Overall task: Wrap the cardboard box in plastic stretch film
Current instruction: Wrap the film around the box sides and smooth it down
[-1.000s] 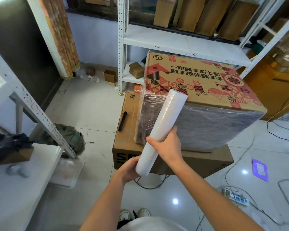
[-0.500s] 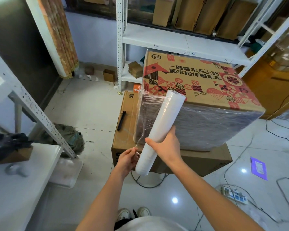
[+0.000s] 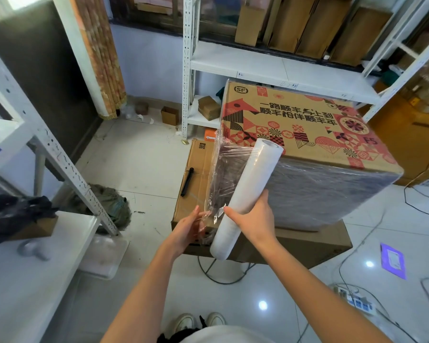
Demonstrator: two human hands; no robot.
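The left hand (image 3: 187, 227) lay open, fingers straight against the loose stretch film (image 3: 227, 174) paid off the roll. The right hand (image 3: 254, 219) was curled round the one film roll (image 3: 248, 199), held tilted at the near corner of the printed cardboard box (image 3: 305, 134). That box sat on a plain carton (image 3: 196, 169), so two boxes stacked. To my eye, the film wanted pulling taut and flat before the roll travelled on, or it would bunch.
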